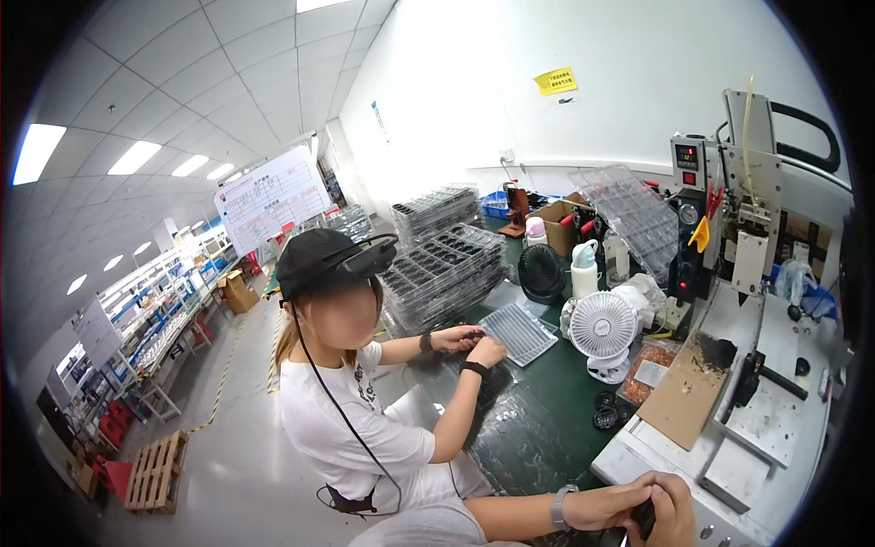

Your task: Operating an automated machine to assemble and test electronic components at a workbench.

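Note:
Both of my hands come together at the lower right, close to the front of the bench machine. My left hand (pixel 603 507), with a grey watch at the wrist, is closed round one side of a small black part (pixel 643 520). Against its other side press the curled fingers of my right hand (pixel 672 512). Most of the part is hidden by the fingers, so its exact kind cannot be made out. Nearest to my hands is the white machine base (pixel 629 459). Several round black parts (pixel 605 410) lie on the green table beyond them.
A co-worker (pixel 351 401) in a cap sits at left, handling a small dark item. A white fan (pixel 602 328), bottle (pixel 584 272) and ribbed tray (pixel 518 334) stand on the green table (pixel 565 392). Stacked clear trays (pixel 442 283) rise behind. The press machine (pixel 751 246) stands right, beside brown board (pixel 685 401).

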Demonstrator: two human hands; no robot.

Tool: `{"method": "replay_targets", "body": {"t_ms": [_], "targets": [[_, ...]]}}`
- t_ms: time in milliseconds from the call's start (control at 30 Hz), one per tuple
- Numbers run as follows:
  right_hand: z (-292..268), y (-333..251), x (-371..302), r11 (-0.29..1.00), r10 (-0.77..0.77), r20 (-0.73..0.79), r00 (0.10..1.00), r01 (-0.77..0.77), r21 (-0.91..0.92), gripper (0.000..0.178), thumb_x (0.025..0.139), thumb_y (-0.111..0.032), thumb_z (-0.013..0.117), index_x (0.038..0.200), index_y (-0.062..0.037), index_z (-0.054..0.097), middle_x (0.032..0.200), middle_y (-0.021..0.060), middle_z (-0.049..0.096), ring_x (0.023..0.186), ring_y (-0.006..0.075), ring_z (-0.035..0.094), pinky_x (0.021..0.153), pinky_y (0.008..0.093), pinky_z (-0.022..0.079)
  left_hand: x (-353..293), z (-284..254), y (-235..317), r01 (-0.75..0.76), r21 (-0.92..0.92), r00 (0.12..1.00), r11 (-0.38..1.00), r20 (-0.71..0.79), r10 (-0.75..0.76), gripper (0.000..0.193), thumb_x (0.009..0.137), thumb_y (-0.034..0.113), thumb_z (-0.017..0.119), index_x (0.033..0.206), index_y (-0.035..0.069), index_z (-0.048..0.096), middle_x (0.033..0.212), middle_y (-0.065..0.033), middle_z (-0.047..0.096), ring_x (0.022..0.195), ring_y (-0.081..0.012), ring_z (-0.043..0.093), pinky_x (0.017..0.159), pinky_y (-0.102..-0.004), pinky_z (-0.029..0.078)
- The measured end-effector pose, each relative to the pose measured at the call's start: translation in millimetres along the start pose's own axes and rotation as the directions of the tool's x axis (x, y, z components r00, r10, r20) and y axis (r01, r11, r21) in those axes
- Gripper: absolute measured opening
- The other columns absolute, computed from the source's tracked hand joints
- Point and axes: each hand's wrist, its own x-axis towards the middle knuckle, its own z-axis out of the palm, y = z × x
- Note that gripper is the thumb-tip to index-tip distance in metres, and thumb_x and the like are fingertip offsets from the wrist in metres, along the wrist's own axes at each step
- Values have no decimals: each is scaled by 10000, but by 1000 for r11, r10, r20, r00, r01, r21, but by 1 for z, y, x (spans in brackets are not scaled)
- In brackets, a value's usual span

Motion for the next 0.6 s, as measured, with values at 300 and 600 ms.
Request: {"method": "replay_targets", "body": {"t_ms": [300,600], "targets": [[-7,-8,6,997,56,110,992,-50,-62,688,773,-99,737,1360,16,397,1303,253,500,1131,457,520,1013,523,398,2,-3,4,-133,298,983,945,-83,165,822,885,362,715,1483,27,260,1336,-60,455,1222,-130,440,1005,-283,401],[-3,-6,7,994,89,48,995,-86,-62,569,741,-73,770,1260,0,548,1224,220,582,1114,400,556,980,453,439,-4,17,14,105,110,977,988,-197,-81,747,996,400,531,1522,26,154,1449,-88,366,1321,-157,347,1068,-306,349]]}}
